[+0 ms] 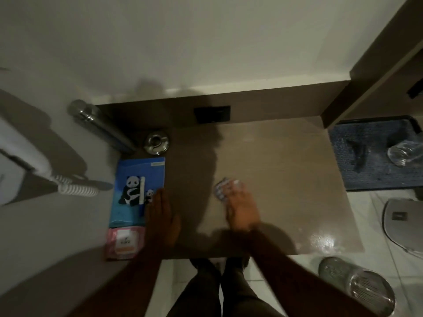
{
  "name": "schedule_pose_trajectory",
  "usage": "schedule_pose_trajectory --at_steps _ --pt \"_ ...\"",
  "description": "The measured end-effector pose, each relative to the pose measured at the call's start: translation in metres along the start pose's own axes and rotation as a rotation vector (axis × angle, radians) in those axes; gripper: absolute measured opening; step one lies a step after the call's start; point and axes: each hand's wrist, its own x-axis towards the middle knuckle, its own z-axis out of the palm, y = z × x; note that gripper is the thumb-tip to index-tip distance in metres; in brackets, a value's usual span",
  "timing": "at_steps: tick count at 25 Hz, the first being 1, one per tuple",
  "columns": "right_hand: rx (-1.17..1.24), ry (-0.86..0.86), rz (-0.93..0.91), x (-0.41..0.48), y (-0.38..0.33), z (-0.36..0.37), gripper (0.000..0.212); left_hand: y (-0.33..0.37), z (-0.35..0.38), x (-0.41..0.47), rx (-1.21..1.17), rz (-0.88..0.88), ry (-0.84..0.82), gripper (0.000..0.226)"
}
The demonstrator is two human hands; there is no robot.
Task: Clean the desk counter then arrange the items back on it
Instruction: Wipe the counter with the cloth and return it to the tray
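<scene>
On desk (274, 179), centre: right hand (242, 209) lies over a blister pack (220, 188), fingertips on it; pinch or flat press, cannot tell (blur).
Pack: thin foil and plastic, light, bendy, likely slippery on glossy top; best taken by the edges.
Left hand (162, 216): flat, fingers loose, holding nothing, at booklet's (137, 191) right edge.
Booklet, 9 o'clock: limp paper, 1 pen (142, 195) on it.
Wipes (124, 242), 8 o'clock: soft pouch.
Ashtray (156, 143), 11 o'clock: glass, heavy, fragile.
</scene>
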Motion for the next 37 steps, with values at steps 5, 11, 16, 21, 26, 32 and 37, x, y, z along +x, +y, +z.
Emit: schedule_pose_trajectory --at_steps 5,11,16,21,26,32,37 --pt "0.153 -0.012 -0.428 -0.062 -0.094 0.054 0.038 -0.016 0.010 -0.061 -0.051 0.099 0.063 0.076" --pt "0.475 -0.264 -0.315 -0.059 -0.081 0.030 0.038 -0.017 0.008 -0.080 -0.032 0.107 0.022 0.073" --pt "1.604 -0.465 0.544 -0.054 -0.072 -0.025 0.041 0.032 -0.007 -0.075 0.006 0.301 0.036 0.085" --pt "1.852 -0.389 0.547 -0.074 -0.050 -0.080 0.045 0.086 -0.017 -0.073 0.021 0.588 0.013 0.088" --pt "1.679 -0.125 0.615 -0.082 0.017 -0.122 0.060 0.139 -0.015 -0.073 0.054 0.677 0.051 0.088" --pt "1.679 0.224 0.733 -0.076 0.170 -0.182 0.054 0.239 0.018 -0.066 0.138 0.713 0.011 0.086" --pt "1.336 0.431 0.742 -0.055 0.307 -0.252 0.041 0.351 0.064 -0.063 0.173 0.600 -0.069 0.086"
